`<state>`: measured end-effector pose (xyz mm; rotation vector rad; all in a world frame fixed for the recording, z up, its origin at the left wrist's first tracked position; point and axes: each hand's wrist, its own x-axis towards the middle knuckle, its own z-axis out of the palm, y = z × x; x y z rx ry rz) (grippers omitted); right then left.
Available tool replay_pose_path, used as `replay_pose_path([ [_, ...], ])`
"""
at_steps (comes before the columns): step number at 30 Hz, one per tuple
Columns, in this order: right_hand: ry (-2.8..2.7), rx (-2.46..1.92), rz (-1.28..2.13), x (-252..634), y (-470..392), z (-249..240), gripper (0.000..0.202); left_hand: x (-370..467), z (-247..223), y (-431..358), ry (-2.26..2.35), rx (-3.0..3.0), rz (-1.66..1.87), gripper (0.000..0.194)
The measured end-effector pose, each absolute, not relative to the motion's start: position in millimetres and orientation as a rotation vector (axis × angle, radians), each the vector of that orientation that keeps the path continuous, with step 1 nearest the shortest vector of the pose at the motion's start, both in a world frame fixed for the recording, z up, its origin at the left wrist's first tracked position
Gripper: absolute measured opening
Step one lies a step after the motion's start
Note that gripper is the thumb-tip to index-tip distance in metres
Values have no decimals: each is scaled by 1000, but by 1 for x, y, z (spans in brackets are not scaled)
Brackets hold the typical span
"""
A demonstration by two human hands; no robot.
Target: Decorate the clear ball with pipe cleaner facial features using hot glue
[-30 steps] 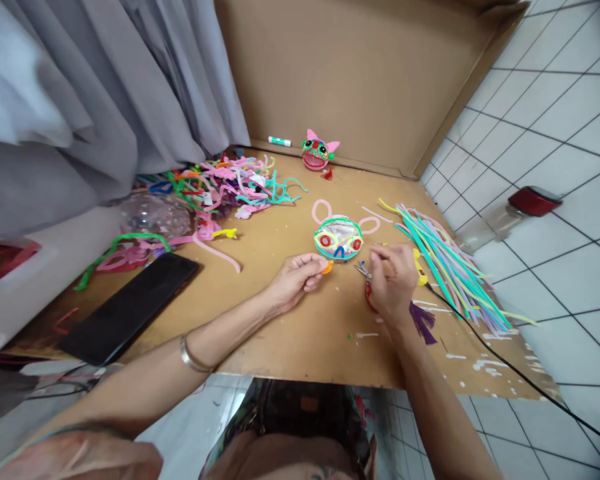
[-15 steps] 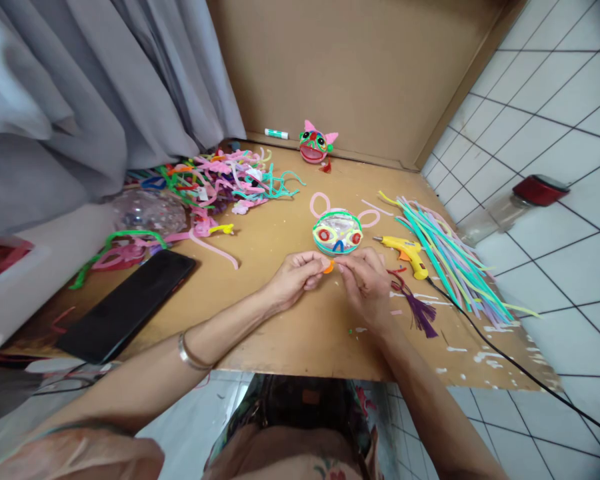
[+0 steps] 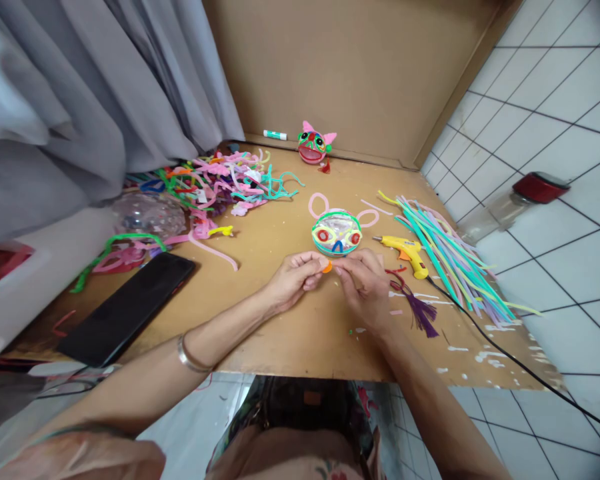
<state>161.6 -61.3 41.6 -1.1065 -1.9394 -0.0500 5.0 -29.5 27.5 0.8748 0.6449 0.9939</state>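
Note:
A small curled orange piece of pipe cleaner [image 3: 327, 267] is pinched between the thumb and index finger of my left hand [image 3: 299, 277]. From the other side, my right hand [image 3: 364, 283] closes its thumb and forefinger at the right edge of that piece, and the fingertips hide part of it. Just beyond my fingers lies a round silvery face [image 3: 337, 222] with a green pipe-cleaner rim, yellow-ringed red eyes and a blue nose. Pink loop ears [image 3: 319, 205] stick out at its top.
A yellow glue gun [image 3: 405, 251] and a purple tassel [image 3: 423, 313] lie right of my hands, before a bundle of pipe cleaners [image 3: 445, 253]. On the left are a black phone [image 3: 127, 310] and a tangled pipe-cleaner heap [image 3: 230, 177]. A finished-looking face [image 3: 314, 147] and glue stick [image 3: 275, 135] sit behind.
My right fingertips have come slightly left, closer to the orange piece. My left hand stays nearly where it was, and the view has shifted a little.

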Motion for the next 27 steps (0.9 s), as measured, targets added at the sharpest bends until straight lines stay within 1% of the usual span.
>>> replay_pose_path([
  [12, -1925, -1052, -15, 159, -63, 39, 16, 5, 25, -29, 629, 879, 1004, 34],
  [19, -1920, -1018, -144, 157, -62, 34, 7, 5, 24, -28, 626, 868, 1010, 36],
  [27, -1919, -1059, -287, 155, -59, 29, 10, 7, 21, -31, 680, 855, 1024, 35],
])
